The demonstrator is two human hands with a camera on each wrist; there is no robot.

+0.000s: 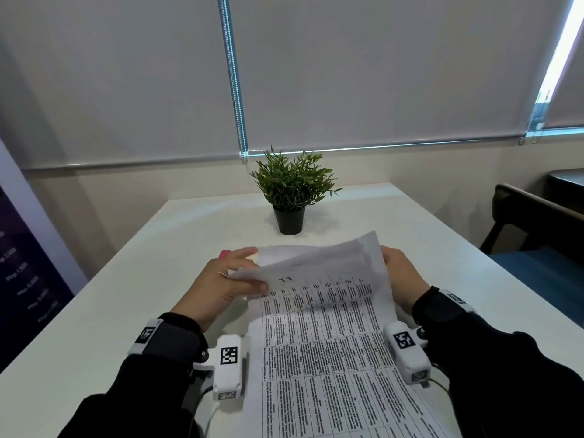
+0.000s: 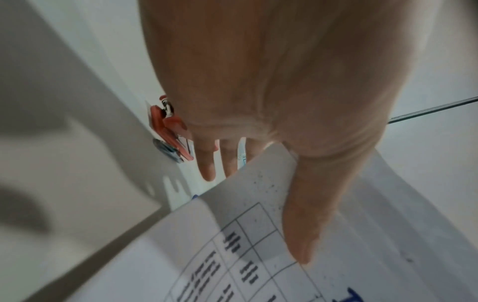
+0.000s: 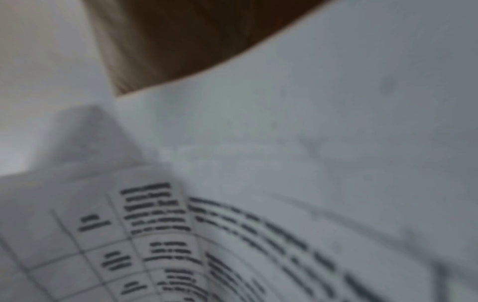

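White table (image 1: 136,267) lies under your hands. Head view: your left hand (image 1: 221,287) pinches the lifted top sheet (image 1: 331,263); your right hand (image 1: 404,276) is at its other edge, fingers hidden. Left wrist: thumb on top. Right wrist: only blur, grip unclear.

White sheets (image 1: 319,358) printed with black text tables lie flat, far end curled up and back

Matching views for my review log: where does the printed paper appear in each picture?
Head: printed paper bottom centre, far end curled up, left hand pinching it.
Left wrist: paper lower right, under the thumb.
Right wrist: paper fills most of the frame, blurred.
Shared landmark: its grid of black text.
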